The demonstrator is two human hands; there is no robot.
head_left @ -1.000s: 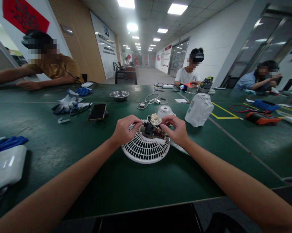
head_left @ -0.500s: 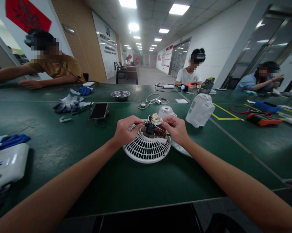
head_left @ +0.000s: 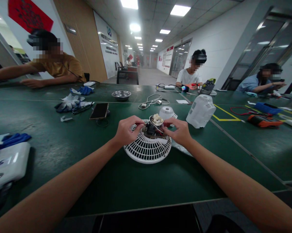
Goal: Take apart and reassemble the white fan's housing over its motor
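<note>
A round white fan grille (head_left: 148, 153) lies on the green table, with a dark mechanism and red wires (head_left: 152, 129) at its centre. A round part filled with a cream-coloured lump (head_left: 157, 120) sits at the top of the mechanism. My left hand (head_left: 128, 129) is closed in a pinch at the mechanism's left side; what is between its fingertips is too small to name. My right hand (head_left: 178, 129) pinches at the right side, beside the round part, and its fingertips are partly hidden. Behind the grille stands a small white vented cover (head_left: 167, 112).
A white housing (head_left: 201, 111) stands at the right, a phone (head_left: 99, 111) and gloves (head_left: 71, 103) at the left. A metal bowl (head_left: 121, 94) and a white cable (head_left: 152, 102) lie farther back. Other people sit around the table.
The right hand's fingers have shifted slightly around the round part. The left hand keeps its pinch. The view has moved a little.
</note>
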